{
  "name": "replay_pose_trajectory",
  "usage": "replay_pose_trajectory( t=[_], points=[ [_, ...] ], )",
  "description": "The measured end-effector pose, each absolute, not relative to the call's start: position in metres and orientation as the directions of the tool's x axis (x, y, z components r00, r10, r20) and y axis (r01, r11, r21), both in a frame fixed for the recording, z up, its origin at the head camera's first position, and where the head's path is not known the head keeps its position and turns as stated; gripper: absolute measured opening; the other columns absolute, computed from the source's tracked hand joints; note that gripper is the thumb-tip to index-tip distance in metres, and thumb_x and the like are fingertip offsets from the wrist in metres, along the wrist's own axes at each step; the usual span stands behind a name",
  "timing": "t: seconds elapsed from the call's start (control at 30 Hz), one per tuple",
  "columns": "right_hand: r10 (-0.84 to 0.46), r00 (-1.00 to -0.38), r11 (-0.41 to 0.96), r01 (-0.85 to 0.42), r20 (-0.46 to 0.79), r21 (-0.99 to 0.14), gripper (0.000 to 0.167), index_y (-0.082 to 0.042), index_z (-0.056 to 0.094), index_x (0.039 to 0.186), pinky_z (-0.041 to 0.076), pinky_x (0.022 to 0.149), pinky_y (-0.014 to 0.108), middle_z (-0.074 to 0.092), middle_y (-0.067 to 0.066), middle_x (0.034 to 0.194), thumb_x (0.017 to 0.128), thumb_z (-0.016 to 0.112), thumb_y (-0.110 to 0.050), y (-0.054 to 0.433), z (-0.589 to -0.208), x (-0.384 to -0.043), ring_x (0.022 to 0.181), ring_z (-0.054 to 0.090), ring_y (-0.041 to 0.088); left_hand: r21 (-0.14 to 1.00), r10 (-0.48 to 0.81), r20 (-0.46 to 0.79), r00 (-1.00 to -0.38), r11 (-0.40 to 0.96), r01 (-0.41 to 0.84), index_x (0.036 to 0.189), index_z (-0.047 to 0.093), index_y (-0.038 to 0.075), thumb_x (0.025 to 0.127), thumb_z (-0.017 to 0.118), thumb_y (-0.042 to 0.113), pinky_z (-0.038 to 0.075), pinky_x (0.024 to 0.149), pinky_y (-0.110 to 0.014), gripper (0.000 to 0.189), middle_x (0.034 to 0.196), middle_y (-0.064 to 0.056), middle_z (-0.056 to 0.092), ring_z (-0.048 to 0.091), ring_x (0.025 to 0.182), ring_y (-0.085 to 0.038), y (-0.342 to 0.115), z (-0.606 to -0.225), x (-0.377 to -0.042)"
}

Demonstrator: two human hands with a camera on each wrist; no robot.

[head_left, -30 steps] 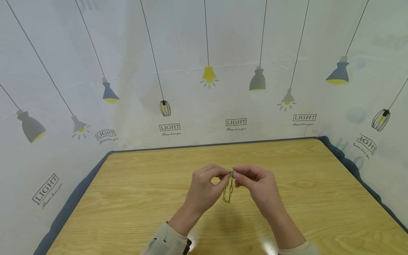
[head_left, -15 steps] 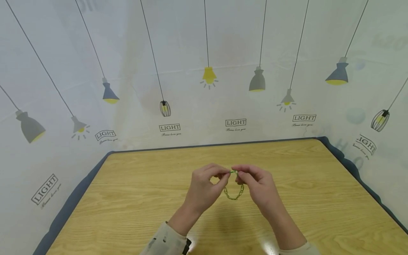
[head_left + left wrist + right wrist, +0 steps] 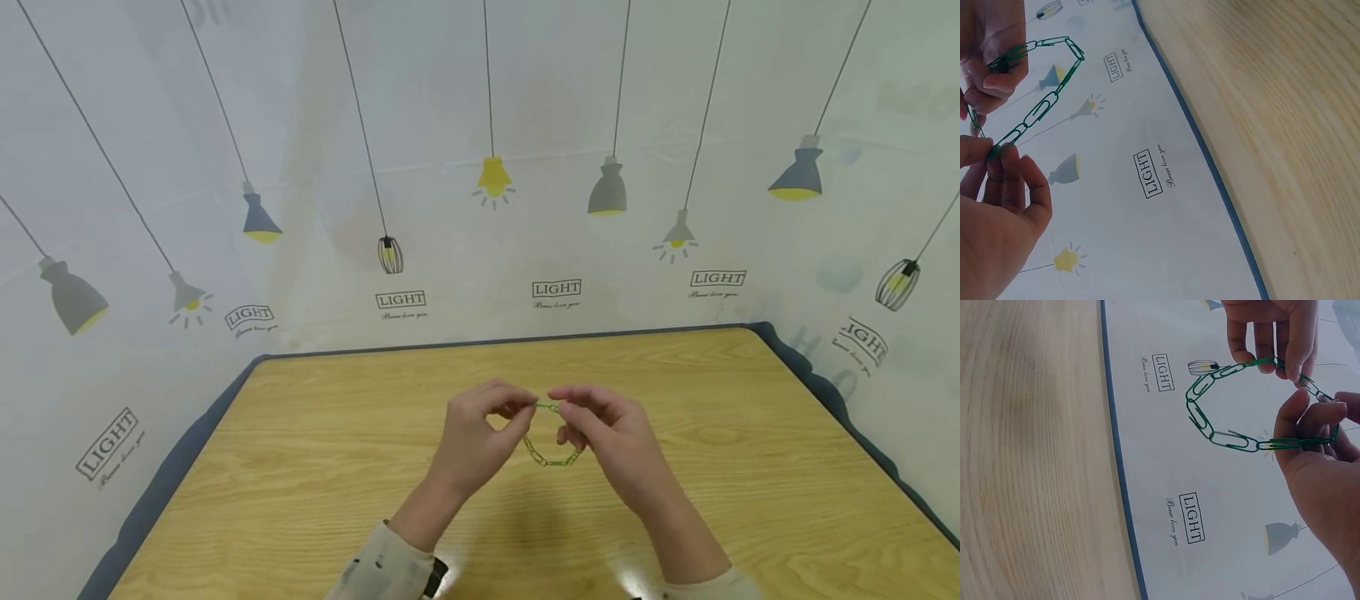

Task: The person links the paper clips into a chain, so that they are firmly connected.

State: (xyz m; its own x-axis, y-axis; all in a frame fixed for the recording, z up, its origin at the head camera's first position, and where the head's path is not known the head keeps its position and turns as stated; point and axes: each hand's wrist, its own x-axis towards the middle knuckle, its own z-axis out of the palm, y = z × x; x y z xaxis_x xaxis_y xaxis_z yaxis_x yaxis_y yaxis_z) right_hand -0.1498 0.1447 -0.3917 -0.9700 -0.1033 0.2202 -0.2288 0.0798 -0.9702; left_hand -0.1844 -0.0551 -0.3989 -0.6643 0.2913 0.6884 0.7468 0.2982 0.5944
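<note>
A chain of green paper clips (image 3: 555, 463) is held up between both hands, over the wooden table. Its lower part hangs in a wide loop, with single linked clips (image 3: 1232, 441) showing in the right wrist view. My left hand (image 3: 480, 437) pinches the chain between thumb and fingertips. Opposite it, my right hand (image 3: 621, 446) pinches another part of the chain with thumb and fingers. A short stretch of green clip (image 3: 548, 407) spans the small gap between the two hands. In the left wrist view, the clips inside the right hand (image 3: 994, 53) are partly hidden by its fingers.
The wooden table (image 3: 360, 450) spreads under both hands, edged with a dark blue border (image 3: 450, 345). Behind and at the sides stands a pale curtain (image 3: 435, 100) printed with hanging lamps and the word LIGHT. Light sleeves (image 3: 390, 562) cover the forearms.
The hanging loop has widened from a narrow drop into a broad curve. My hands have drawn slightly apart, and more green clip shows between the fingertips.
</note>
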Motion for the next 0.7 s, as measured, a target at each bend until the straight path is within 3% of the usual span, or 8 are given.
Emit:
replay_pose_trajectory(
  t=[0.13, 0.27, 0.37, 0.53, 0.63, 0.7],
  points=[
    [-0.107, -0.966, 0.035, -0.239, 0.234, -0.97, 0.024, -0.003, 0.07, 0.126, 0.061, 0.081, 0.028, 0.066, -0.001, 0.092, 0.104, 0.068, -0.012, 0.146, -0.391, -0.148, 0.083, 0.068, 0.014, 0.781, 0.315, 0.512, -0.799, 0.216, 0.585, 0.11, 0.079, 0.005, 0.096, 0.07, -0.001, 0.065, 0.081, -0.026, 0.018, 0.102, -0.011, 0.079, 0.075, 0.088, -0.017, -0.058, -0.394, -0.183],
    [-0.119, -0.947, -0.052, -0.294, 0.299, -0.954, 0.018, -0.007, 0.072, 0.119, 0.062, 0.084, 0.029, 0.067, -0.002, 0.1, 0.102, 0.069, -0.004, 0.148, -0.393, -0.148, 0.086, 0.069, 0.012, 0.916, 0.344, 0.3, -0.89, 0.158, 0.369, 0.12, 0.075, 0.008, 0.102, 0.064, 0.006, 0.061, 0.077, -0.026, 0.022, 0.107, -0.011, 0.073, 0.073, 0.082, -0.013, -0.06, -0.39, -0.182],
    [-0.103, -0.93, -0.044, -0.351, 0.354, -0.935, 0.012, 0.001, 0.073, 0.111, 0.063, 0.083, 0.028, 0.068, -0.004, 0.107, 0.101, 0.067, 0.001, 0.149, -0.395, -0.15, 0.091, 0.07, 0.011, 0.963, 0.362, 0.212, -0.908, 0.08, 0.257, 0.125, 0.07, 0.006, 0.106, 0.06, 0.009, 0.062, 0.072, -0.031, 0.022, 0.11, -0.012, 0.067, 0.069, 0.073, -0.015, -0.062, -0.389, -0.184],
    [-0.076, -0.925, 0.121, -0.379, 0.373, -0.917, 0.016, 0.009, 0.077, 0.101, 0.065, 0.083, 0.03, 0.068, 0.002, 0.116, 0.103, 0.061, 0.006, 0.15, -0.396, -0.153, 0.1, 0.067, 0.01, 0.987, 0.402, 0.147, -0.904, -0.116, 0.109, 0.123, 0.06, 0.003, 0.109, 0.057, 0.009, 0.065, 0.072, -0.038, 0.015, 0.108, -0.007, 0.061, 0.064, 0.069, -0.017, -0.067, -0.388, -0.187],
    [-0.08, -0.917, 0.221, -0.399, 0.391, -0.89, 0.024, 0.004, 0.08, 0.101, 0.065, 0.08, 0.03, 0.068, 0.012, 0.114, 0.104, 0.057, 0.007, 0.149, -0.398, -0.155, 0.091, 0.068, 0.012, 0.973, 0.449, 0.145, -0.881, -0.227, 0.044, 0.113, 0.063, 0.008, 0.11, 0.054, 0.009, 0.064, 0.073, -0.037, 0.009, 0.101, -0.003, 0.061, 0.064, 0.072, -0.017, -0.07, -0.386, -0.187],
    [-0.083, -0.915, 0.271, -0.403, 0.396, -0.874, 0.026, 0.002, 0.081, 0.104, 0.065, 0.077, 0.029, 0.069, 0.016, 0.114, 0.105, 0.056, 0.007, 0.148, -0.399, -0.156, 0.086, 0.068, 0.012, 0.96, 0.477, 0.16, -0.864, -0.279, 0.024, 0.105, 0.067, 0.013, 0.11, 0.054, 0.007, 0.064, 0.074, -0.036, 0.015, 0.099, -0.002, 0.061, 0.065, 0.076, -0.016, -0.072, -0.385, -0.187]
  ],
)
